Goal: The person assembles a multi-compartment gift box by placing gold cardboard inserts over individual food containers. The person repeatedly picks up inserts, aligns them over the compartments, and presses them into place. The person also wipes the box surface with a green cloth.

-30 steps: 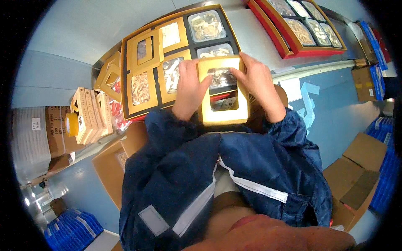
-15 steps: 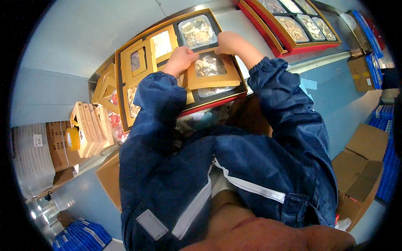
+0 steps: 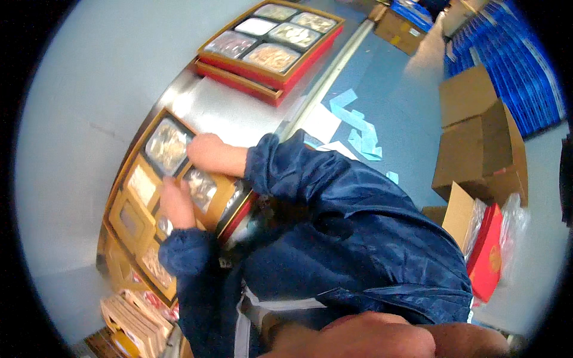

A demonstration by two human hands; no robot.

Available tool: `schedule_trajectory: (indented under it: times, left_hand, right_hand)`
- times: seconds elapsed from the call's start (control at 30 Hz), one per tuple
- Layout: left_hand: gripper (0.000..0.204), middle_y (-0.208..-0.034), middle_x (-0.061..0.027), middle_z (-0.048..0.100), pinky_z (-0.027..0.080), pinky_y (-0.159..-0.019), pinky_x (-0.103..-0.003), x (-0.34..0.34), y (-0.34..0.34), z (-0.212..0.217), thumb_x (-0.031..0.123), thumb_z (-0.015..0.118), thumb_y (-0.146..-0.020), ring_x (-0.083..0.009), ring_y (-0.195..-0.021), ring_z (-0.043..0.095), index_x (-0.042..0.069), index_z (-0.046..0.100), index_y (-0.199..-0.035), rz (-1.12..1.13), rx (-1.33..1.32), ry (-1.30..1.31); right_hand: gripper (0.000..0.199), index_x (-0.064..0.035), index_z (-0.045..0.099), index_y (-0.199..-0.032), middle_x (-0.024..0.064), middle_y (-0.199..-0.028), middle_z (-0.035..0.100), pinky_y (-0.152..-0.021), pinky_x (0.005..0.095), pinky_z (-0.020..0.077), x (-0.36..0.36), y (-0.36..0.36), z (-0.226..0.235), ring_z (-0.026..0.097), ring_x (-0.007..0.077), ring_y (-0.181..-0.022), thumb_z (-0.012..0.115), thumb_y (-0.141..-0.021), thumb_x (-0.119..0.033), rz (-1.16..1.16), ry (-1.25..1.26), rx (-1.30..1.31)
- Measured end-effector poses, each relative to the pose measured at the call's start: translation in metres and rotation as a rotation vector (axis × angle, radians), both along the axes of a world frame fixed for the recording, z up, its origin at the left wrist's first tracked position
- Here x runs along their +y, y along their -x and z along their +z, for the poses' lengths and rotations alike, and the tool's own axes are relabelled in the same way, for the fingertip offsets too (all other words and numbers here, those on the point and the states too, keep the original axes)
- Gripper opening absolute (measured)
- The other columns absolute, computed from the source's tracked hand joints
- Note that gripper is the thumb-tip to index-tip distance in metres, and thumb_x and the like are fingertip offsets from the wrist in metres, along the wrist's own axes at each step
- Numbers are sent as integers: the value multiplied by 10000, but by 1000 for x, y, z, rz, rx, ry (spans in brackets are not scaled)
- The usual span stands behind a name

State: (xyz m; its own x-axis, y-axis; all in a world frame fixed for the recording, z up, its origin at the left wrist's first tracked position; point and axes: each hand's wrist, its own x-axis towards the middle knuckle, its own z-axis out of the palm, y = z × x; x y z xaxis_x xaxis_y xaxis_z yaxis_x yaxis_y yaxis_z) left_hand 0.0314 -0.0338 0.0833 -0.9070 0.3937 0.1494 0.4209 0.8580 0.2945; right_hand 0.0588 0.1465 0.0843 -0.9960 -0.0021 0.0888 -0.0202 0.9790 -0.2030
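Observation:
A gold-edged gift box with a black insert lies on the steel table, holding plastic-wrapped trays of dried food. Both hands work at a gold cardboard cover with a clear window, set over the compartment on the near right side. My left hand pinches its left corner, somewhat blurred. At the far edge, my right hand has its fingers curled over the card. Beside that edge sits an uncovered tray of pale dried pieces. Another gold windowed cover lies in the box's left part.
Farther along the steel table stands a red and gold box of filled trays. Stacked light-coloured boxes are at the lower left. An open carton, blue crates and a red box stand right; blue scraps lie on the floor.
The view has swung to the right, so the box now appears lower and farther left. Both hands stay at the same windowed cover, which lies lower over its compartment.

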Motion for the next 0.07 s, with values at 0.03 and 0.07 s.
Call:
schedule_trajectory:
  times: [0.03,0.07]
  left_hand:
    - [308,-1036,-212,652,519,-809,-513,11,5,4,294,709,-845,-412,-952,637,54,643,-1026,22,24,33]
    - [308,-1036,-212,652,519,-809,-513,29,14,7,294,709,-845,-412,-952,637,54,643,-1026,-26,36,21]
  right_hand:
    - [239,-31,785,-901,186,-895,753,-789,452,590,6,5,4,739,347,-869,668,-803,-215,-59,61,-15]
    - [296,-44,789,-952,187,-922,754,-792,460,589,23,3,7,735,373,-886,707,-800,-284,-65,60,-72]
